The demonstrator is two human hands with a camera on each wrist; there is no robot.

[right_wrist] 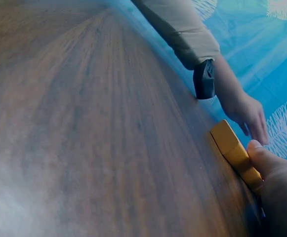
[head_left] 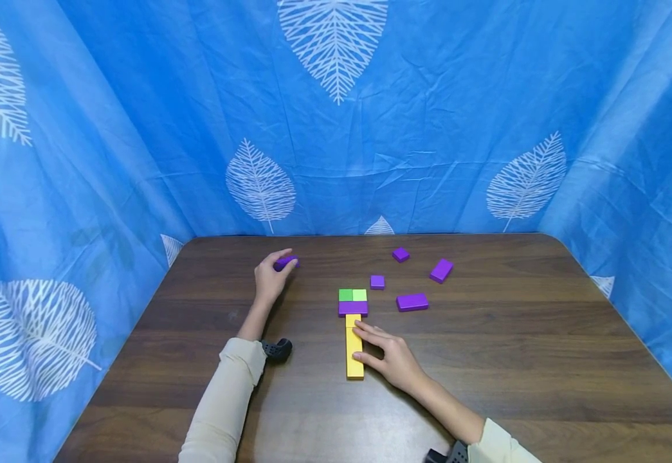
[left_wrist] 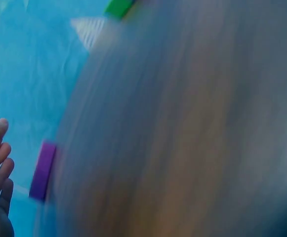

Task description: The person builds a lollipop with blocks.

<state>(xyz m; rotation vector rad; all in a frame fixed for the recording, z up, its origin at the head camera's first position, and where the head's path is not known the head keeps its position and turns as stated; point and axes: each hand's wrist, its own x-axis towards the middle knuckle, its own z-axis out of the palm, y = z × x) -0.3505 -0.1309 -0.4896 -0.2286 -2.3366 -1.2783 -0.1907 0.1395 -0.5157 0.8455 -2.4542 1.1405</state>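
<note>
At the table's back left, my left hand (head_left: pixel 270 278) is spread around a purple block (head_left: pixel 285 263). In the left wrist view a gap shows between its fingers (left_wrist: pixel 2 170) and the purple block (left_wrist: pixel 43 170). My right hand (head_left: pixel 395 359) rests its thumb and outstretched fingertips against the right side of a column of yellow blocks (head_left: pixel 354 354). The right wrist view shows the thumb on the near yellow block (right_wrist: pixel 237 154); the other fingers are hidden there. A purple block (head_left: pixel 353 308) lies across the column's far end, with a green block (head_left: pixel 345 294) and a light green block (head_left: pixel 359 294) behind it.
Right of the column lie several loose purple blocks, among them a long one (head_left: pixel 412 302), a tilted one (head_left: pixel 442 271) and a small square one (head_left: pixel 377 282). A blue curtain (head_left: pixel 336 161) with white leaves surrounds the wooden table (head_left: pixel 515 334) at the back and sides.
</note>
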